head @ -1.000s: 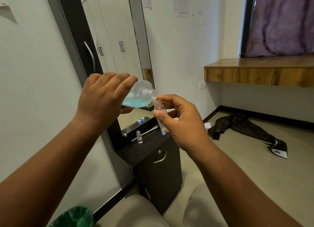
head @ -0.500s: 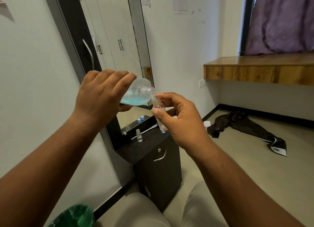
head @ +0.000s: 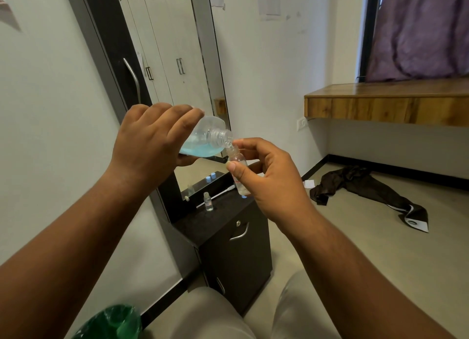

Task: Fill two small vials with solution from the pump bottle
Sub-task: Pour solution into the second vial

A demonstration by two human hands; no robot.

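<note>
My left hand [head: 152,138] grips a clear bottle [head: 205,138] with pale blue solution, its pump head off, tipped on its side with the threaded mouth to the right. The mouth touches the neck of a small clear vial [head: 237,168], which my right hand [head: 269,176] holds upright between thumb and fingers. A second small vial [head: 208,201] stands uncapped on the dark cabinet top [head: 218,224] below. Two blue caps [head: 210,177] show in the mirror's reflection near its lower edge.
A tall mirror [head: 172,59] leans on the white wall above the cabinet. A white pump tube [head: 223,191] lies on the cabinet top. A green-lined bin [head: 111,323] is at the lower left. Dark cloth [head: 363,186] lies on the floor under a wooden shelf [head: 385,105].
Both hands have risen slightly in the view and stayed together. The bottle's mouth remains against the vial's neck.
</note>
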